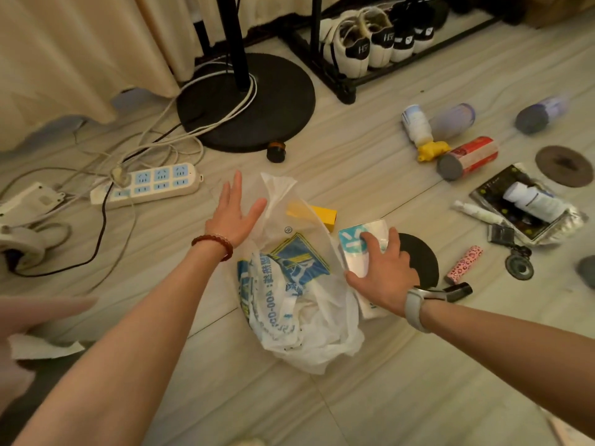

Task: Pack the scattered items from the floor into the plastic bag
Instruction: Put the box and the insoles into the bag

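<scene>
The left hand [236,210] hovers flat, fingers spread, at the plastic bag's [299,304] mouth on the mid-floor, holding nothing; the right hand [381,272] grips a tissue pack [360,243] beside it. With the limp mouth unheld, the pack may snag and slide outside

A white power strip [146,185] with blue sockets lies on the pale tiled floor [354,397] amid a tangle of white and black cables [106,220]. Behind it stands the round black base [254,101] of a floor stand, cords looped around its pole. A black metal shoe rack [380,70] at the rear holds white and black sneakers [363,40], while beige curtains [74,53] hang at left.
</scene>
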A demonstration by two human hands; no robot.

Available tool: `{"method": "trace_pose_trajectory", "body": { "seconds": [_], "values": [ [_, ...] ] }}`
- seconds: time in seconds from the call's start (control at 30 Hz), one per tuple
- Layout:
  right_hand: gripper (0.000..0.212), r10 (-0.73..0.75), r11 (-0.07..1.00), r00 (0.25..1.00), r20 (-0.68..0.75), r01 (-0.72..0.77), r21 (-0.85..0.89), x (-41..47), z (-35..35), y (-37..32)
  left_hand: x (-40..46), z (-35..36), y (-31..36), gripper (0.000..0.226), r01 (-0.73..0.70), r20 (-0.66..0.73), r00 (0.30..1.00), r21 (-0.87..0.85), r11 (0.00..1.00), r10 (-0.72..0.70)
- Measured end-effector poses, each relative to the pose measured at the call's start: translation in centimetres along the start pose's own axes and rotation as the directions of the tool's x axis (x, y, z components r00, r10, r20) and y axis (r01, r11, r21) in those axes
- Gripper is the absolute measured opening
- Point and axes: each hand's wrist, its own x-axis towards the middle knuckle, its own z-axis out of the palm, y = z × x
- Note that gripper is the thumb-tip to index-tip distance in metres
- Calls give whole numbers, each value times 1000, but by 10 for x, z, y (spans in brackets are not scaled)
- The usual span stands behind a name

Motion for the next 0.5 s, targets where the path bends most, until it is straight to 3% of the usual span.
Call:
{"method": "trace_pose_trajectory", "body": {
  "seconds": [0.07, 0.17, 0.23, 0.33, 0.43, 0.5],
  "values": [
    [76, -7, 1000, 1000, 3, 7, 30, 0, -3, 1, -1, 9, 1, 83, -16, 67, 998, 162, 987, 6],
    [75, -5, 995, 1000, -8, 5, 96, 2, -7, 4, -21, 21, 3, 86, -123, 81, 992, 446, 886, 97],
    [73, 29, 982, 999, -31, -23, 190, 5, -14, 4, -30, 28, -2, 73, -147, 61, 989, 485, 862, 135],
    [70, 23, 917, 988, -151, 40, 396, 7, -35, 0, -40, 34, -14, 31, -45, -33, 998, 268, 962, 56],
    [68, -93, 831, 954, -284, 231, 506, -4, -58, -13, -48, 34, -17, 35, 102, -149, 984, 10, 995, -99],
    [67, -173, 763, 940, -295, 317, 563, -15, -69, -24, -53, 32, -15, 37, 168, -233, 951, -167, 972, -204]
  ]
}}
